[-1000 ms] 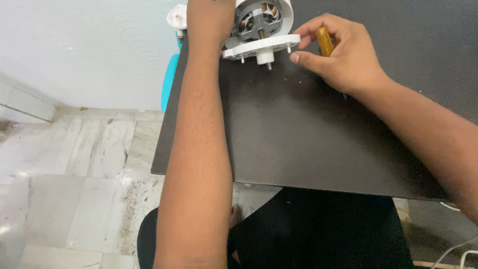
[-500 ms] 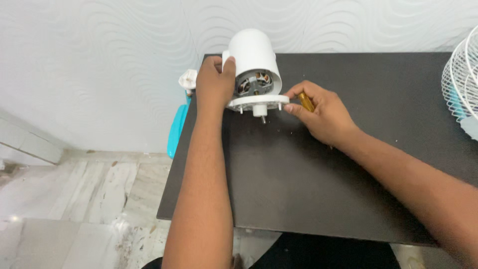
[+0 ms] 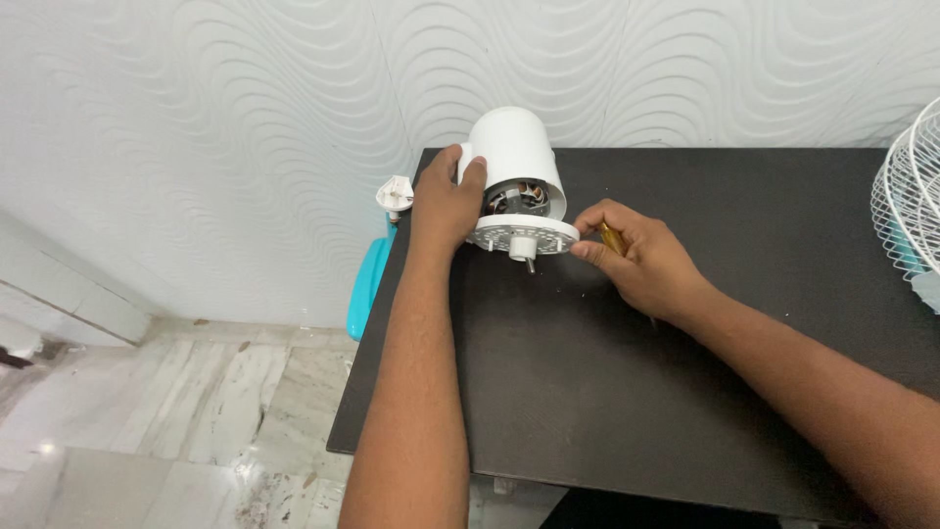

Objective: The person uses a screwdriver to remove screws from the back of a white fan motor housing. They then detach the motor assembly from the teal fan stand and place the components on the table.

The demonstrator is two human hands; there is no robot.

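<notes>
Head view: I look down at a matte black rectangular tabletop (image 3: 607,392) that stands against a white wall with wavy relief (image 3: 196,118).
Motor unit: a white plastic fan motor housing with a round front plate and a short metal shaft (image 3: 517,186) lies tilted on the far left part of the tabletop; the copper windings show between shell and plate.
Left hand: my left hand (image 3: 446,206) grasps the housing from its left side, thumb on the shell, fingers curled around it.
Right hand: my right hand (image 3: 641,260) is clenched around a screwdriver with an amber translucent handle (image 3: 613,238); thumb and forefinger touch the right rim of the plate.
Right edge: a white wire fan guard (image 3: 911,211) is partly in frame.
Left of table: a turquoise plastic part (image 3: 369,284) and a white plug (image 3: 394,193) are just beside the table edge, above a marble floor (image 3: 147,421).
</notes>
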